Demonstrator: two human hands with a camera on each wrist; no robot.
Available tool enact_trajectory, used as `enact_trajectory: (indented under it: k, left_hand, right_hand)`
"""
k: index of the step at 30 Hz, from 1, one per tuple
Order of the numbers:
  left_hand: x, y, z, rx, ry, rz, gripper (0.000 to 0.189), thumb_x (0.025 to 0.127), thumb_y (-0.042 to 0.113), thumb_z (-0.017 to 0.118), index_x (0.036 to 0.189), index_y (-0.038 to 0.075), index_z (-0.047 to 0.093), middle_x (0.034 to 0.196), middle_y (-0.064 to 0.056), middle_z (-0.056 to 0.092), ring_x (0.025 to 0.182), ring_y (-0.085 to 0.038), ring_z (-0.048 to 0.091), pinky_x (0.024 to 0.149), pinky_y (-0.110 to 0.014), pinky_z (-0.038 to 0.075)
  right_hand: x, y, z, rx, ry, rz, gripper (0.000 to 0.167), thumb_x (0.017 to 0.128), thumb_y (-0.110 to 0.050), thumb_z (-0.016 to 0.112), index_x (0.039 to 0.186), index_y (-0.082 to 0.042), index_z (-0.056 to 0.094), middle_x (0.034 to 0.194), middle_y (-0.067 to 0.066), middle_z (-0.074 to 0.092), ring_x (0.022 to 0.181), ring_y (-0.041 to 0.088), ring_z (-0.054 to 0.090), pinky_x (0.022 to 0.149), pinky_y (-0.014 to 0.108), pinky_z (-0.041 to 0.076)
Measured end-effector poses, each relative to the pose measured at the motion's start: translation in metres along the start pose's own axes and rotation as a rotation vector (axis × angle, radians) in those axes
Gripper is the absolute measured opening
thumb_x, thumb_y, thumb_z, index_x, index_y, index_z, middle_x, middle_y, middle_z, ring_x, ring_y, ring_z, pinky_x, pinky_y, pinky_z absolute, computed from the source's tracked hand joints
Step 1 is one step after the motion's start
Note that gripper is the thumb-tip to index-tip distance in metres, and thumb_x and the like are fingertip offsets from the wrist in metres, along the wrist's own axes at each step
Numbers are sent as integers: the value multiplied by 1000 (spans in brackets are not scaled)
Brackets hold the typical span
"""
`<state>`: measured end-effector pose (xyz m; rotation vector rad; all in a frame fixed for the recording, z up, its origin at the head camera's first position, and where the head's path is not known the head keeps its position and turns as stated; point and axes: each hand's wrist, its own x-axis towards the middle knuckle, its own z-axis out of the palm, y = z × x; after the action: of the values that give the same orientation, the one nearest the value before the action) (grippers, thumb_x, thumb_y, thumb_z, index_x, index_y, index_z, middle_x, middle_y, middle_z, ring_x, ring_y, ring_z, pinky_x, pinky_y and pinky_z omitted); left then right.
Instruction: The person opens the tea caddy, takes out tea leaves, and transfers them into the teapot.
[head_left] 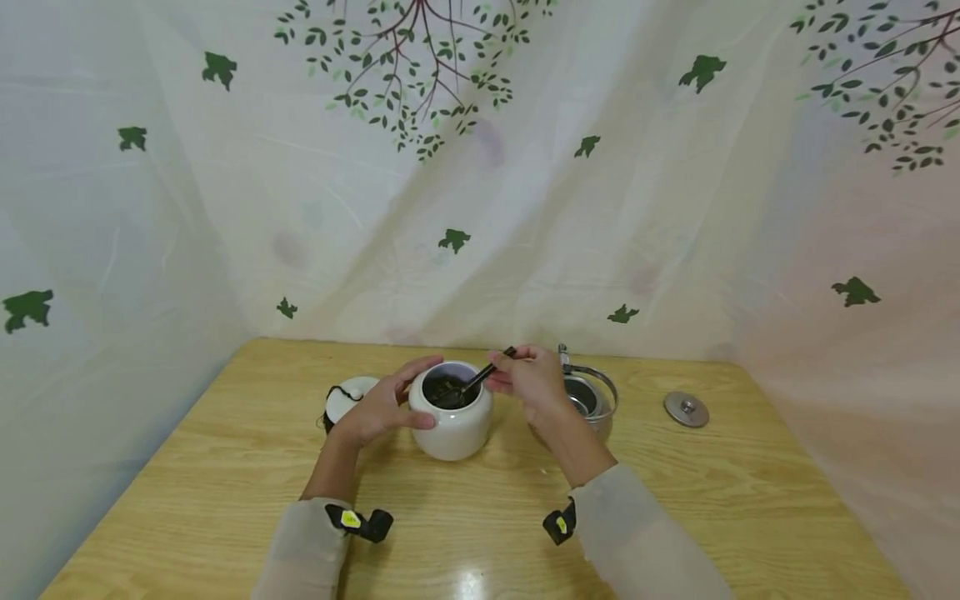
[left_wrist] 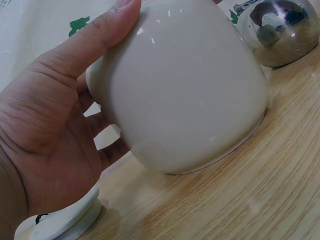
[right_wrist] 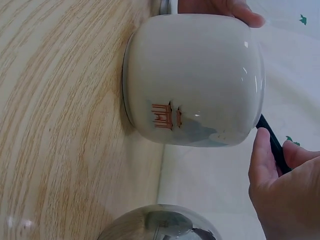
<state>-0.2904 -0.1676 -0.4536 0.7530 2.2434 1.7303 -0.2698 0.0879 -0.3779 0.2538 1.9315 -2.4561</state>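
Note:
A round white ceramic jar (head_left: 452,440) stands near the middle of the table, its mouth uncovered. Dark loose leaves, like tea, fill part of it. My left hand (head_left: 381,410) grips the jar's left side, thumb in front and fingers spread behind. With my right hand (head_left: 534,382) I pinch a black-handled spoon (head_left: 492,370) between thumb and fingers. It slants down over the rim into the jar, and its lower end is among the leaves. In the right wrist view, the jar (right_wrist: 200,75) bears a small red pavilion picture, and the spoon's dark handle (right_wrist: 276,147) shows beyond its rim.
Just right of the jar, partly behind my right forearm, is a lidless metal teapot (head_left: 600,427) with a raised hoop handle. Its round metal lid (head_left: 686,409) lies farther right. A white lid (head_left: 347,400) with a dark cord lies left of the jar. A patterned curtain hangs behind the table.

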Motion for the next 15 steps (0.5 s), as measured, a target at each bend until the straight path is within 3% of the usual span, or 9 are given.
enact_trajectory:
  k: [5,11,15]
  left_hand:
    - [1,0,0,2,0,4,90,77,27,91,153,39,45,158,10,42,149,-24,32,119,-64,18]
    - [0,1,1,-1,9,-6,89,77,29,91,152,40,45,157,10,42,149,-25,33,118,-66,18]
    - [0,1,1,-3,4,-6,89,78,29,91,153,40,44,158,10,42,148,-25,34,118,-66,19]
  right_hand:
    - [1,-1,0,-7,21,-108,20,93,2,72,86,-1,53,86,11,72,68,17,72,69,34,62]
    - [7,4,4,-143,-1,-376,15,90,0,76,94,4,62,90,16,74,78,23,75,76,37,62]
    - [7,8,5,-301,-47,-565,16,89,-6,80,96,1,67,90,15,75,81,26,75,76,37,61]
